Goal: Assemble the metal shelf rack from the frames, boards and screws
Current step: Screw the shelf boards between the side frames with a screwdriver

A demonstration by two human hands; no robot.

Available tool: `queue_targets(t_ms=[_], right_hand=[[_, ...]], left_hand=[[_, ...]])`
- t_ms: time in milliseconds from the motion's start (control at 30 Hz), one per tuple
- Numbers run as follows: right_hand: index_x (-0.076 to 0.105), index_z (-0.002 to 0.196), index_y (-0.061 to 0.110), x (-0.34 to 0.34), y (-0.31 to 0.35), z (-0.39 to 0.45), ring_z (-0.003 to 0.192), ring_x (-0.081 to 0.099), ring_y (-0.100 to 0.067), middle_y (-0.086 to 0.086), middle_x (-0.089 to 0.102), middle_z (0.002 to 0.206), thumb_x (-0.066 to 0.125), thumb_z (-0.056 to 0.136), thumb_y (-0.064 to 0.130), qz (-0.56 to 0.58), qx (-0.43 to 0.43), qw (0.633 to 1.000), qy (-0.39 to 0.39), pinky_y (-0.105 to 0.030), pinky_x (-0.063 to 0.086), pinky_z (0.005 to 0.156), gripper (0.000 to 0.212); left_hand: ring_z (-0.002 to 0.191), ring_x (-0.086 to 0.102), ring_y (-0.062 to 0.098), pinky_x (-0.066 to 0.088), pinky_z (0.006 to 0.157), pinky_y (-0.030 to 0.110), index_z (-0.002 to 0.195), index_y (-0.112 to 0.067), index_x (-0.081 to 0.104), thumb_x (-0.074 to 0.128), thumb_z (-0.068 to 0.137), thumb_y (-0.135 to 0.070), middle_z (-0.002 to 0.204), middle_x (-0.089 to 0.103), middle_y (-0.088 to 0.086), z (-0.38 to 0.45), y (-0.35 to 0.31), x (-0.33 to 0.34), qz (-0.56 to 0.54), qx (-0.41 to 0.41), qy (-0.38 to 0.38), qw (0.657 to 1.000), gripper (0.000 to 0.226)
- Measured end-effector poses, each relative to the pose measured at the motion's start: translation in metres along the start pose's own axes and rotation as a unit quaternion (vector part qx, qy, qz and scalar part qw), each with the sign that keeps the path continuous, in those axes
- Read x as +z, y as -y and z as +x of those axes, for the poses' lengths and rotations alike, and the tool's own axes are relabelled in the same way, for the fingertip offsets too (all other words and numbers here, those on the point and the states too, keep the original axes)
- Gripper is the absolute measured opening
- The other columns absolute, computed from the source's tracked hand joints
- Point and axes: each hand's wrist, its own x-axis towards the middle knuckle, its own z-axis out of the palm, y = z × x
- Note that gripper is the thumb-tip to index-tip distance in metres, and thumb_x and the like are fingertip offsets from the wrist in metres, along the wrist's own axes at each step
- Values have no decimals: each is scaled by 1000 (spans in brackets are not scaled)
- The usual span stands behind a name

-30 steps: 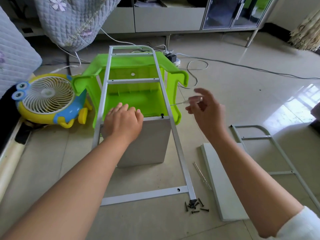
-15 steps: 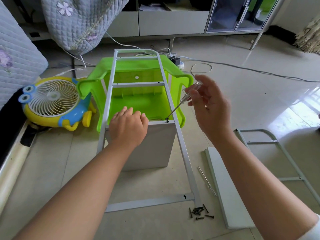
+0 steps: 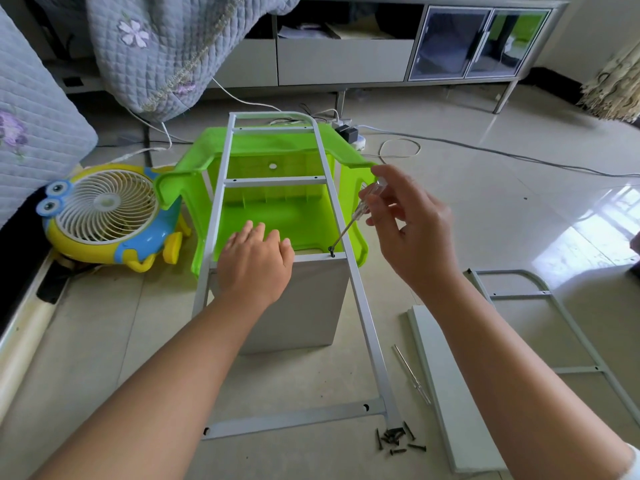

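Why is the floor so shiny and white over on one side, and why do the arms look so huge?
In the head view, window light glares off the glossy floor at right, washing out the tiles; the wide-angle lens stretches the forearms near the bottom edge and bends the cabinet line, while the right hand and screwdriver stay sharp.

**Hand check, both arms out front**

Watching the head cam here. Left hand [image 3: 254, 265] is laid flat, palm down, fingers straight and close together pointing away from me, thumb tucked along the side. Its forearm is bare and runs in from the bottom left corner, wrist pretty much straight.

Right hand [image 3: 412, 233] is raised higher than the left, wrist bent a bit, back of the hand toward the camera. Fingers are curled and pinching a screwdriver [image 3: 363, 204] near its top end between thumb and fingertips. Right forearm comes in from the bottom right, with a bit of white sleeve at the frame edge.
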Motion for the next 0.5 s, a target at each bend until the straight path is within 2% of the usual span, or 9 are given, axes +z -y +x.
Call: queue_targets(t_ms=[67, 133, 233, 367, 433, 500], right_hand=[[60, 102, -14, -1, 0, 0, 54, 63, -29, -18, 65, 73, 48, 84, 6, -3, -3, 1000, 0, -28, 51, 56, 29], [60, 101, -13, -1, -1, -1, 54, 63, -29, -19, 66, 74, 49, 83, 5, -4, -13, 1000, 0, -30, 51, 55, 28], [59, 103, -9, 0, -2, -2, 54, 63, -27, -19, 66, 75, 50, 84, 4, 5, -26, 1000, -6, -28, 52, 56, 25], [48, 108, 10, 0, -3, -4, 55, 63, -25, -17, 67, 78, 49, 86, 7, 12, -27, 999, -14, -27, 53, 57, 22], [49, 107, 10, 0, -2, -3, 57, 64, -26, -16, 67, 78, 49, 86, 8, 12, -24, 1000, -11, -29, 55, 56, 22], [54, 106, 1, 0, -1, -2, 57, 64, -27, -16, 67, 78, 50, 85, 6, 5, -34, 999, -6, -33, 55, 54, 22]], left_hand=[[143, 14, 26, 14, 114, 38, 137, -6, 40, 12, 97, -39, 151, 28, 14, 1, 1, -4, 18, -6, 33, 999, 59], [144, 4, 27, 9, 115, 41, 142, -3, 30, 25, 100, -33, 154, 17, 15, 1, 1, -10, 34, -17, 29, 999, 52], [145, -2, 28, 6, 115, 43, 144, 2, 22, 35, 96, -41, 155, 10, 16, -1, 3, -17, 64, -85, 18, 994, 65], [145, -4, 27, 5, 116, 41, 145, 4, 11, 35, 92, -50, 156, 4, 17, -3, 9, -21, 46, -135, 61, 988, 80], [145, -3, 26, 5, 116, 40, 146, 3, 9, 30, 93, -52, 156, 3, 17, -4, 10, -20, 32, -143, 81, 986, 79], [145, -3, 26, 5, 116, 39, 146, 3, 8, 28, 94, -52, 156, 3, 17, -4, 10, -20, 34, -141, 87, 986, 78]])
